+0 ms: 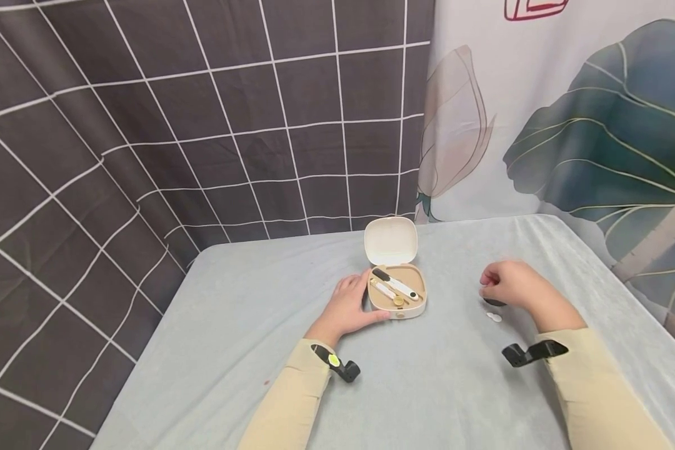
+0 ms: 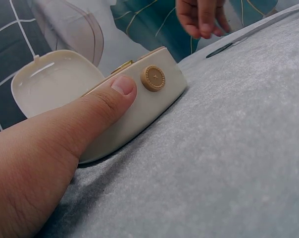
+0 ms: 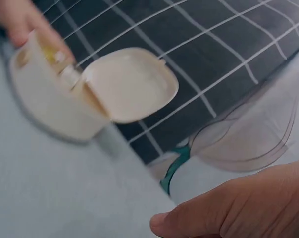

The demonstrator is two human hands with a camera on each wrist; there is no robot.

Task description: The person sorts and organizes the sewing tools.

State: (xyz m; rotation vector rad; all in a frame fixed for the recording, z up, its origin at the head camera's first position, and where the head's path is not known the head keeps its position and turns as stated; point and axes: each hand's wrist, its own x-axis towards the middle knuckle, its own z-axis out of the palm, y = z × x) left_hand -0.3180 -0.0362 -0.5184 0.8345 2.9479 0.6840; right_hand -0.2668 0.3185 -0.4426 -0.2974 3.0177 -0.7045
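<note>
A small cream case stands on the bed-like surface with its lid raised. My left hand grips it, thumb along the front beside a round tan button and fingers at the left side. In its tan tray lie a slim black-and-white tool, a thin white piece with gold ends and a small round gold piece. Off to the right, my right hand hovers with fingers pointing down, above a flat dark oval. Nothing shows between those fingers.
A small white two-lobed piece lies on the pale grey cloth near my right hand. Behind hang a dark grid-patterned curtain and a leaf-printed curtain.
</note>
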